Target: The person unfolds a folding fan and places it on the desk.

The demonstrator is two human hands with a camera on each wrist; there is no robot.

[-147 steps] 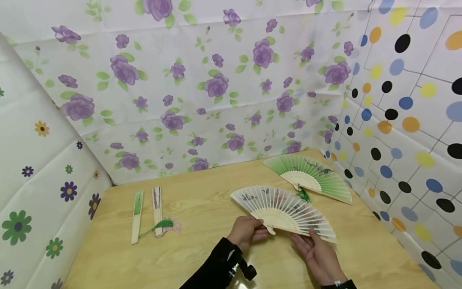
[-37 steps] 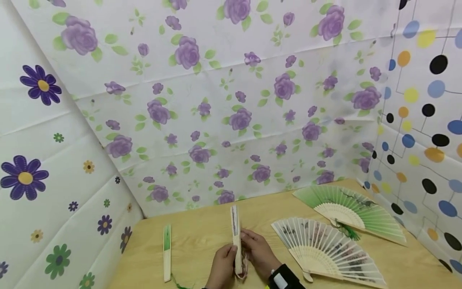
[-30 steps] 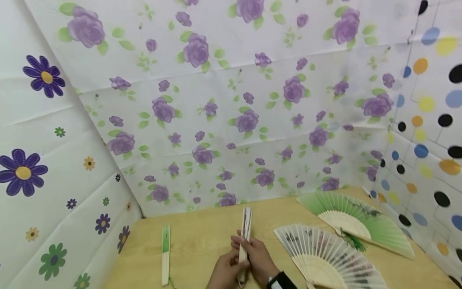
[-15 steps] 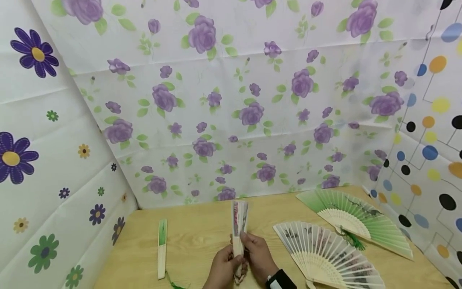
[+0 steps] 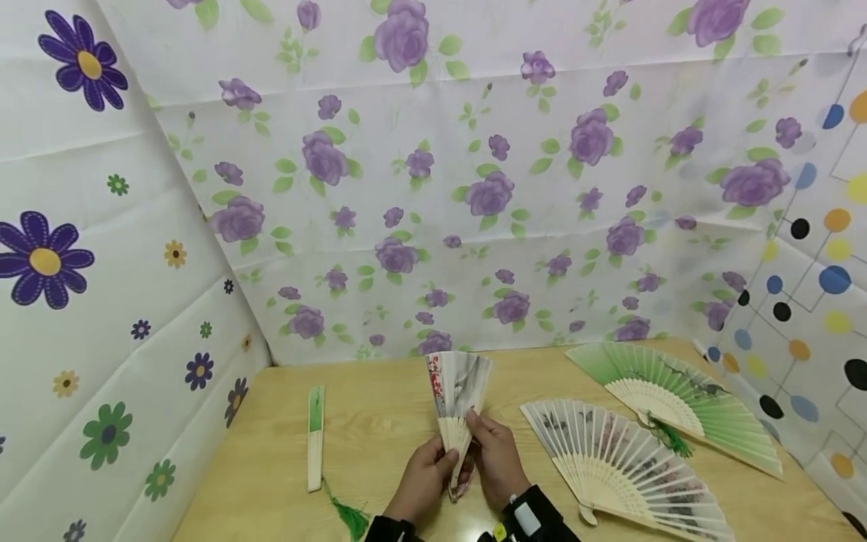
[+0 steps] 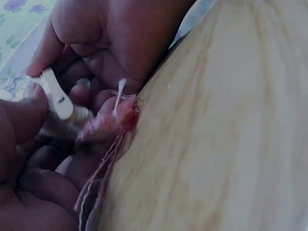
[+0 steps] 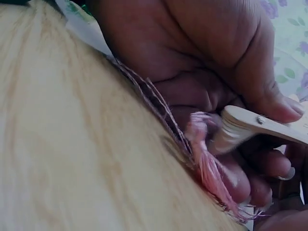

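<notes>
Both hands hold a small paper folding fan (image 5: pixel 457 395) upright over the middle of the wooden table (image 5: pixel 379 421), its leaves spread a little. My left hand (image 5: pixel 425 474) grips the sticks from the left and my right hand (image 5: pixel 497 461) grips them from the right, near the pivot. In the left wrist view the fan's rivet end (image 6: pixel 57 98) sits between the fingers, with a pink tassel (image 6: pixel 108 130) hanging from it. In the right wrist view the thumb presses the outer stick (image 7: pixel 262 122) above the pink tassel (image 7: pixel 211 168).
A closed green fan (image 5: pixel 315 436) with a green tassel (image 5: pixel 350 516) lies to the left. An open white fan (image 5: pixel 626 470) and an open green fan (image 5: pixel 677 395) lie to the right. Floral and dotted sheets wall the table on three sides.
The fan in my hands was closed a second ago and is now partly spread at its top. Earlier, both hands were at the open white fan, which now lies on the table.
</notes>
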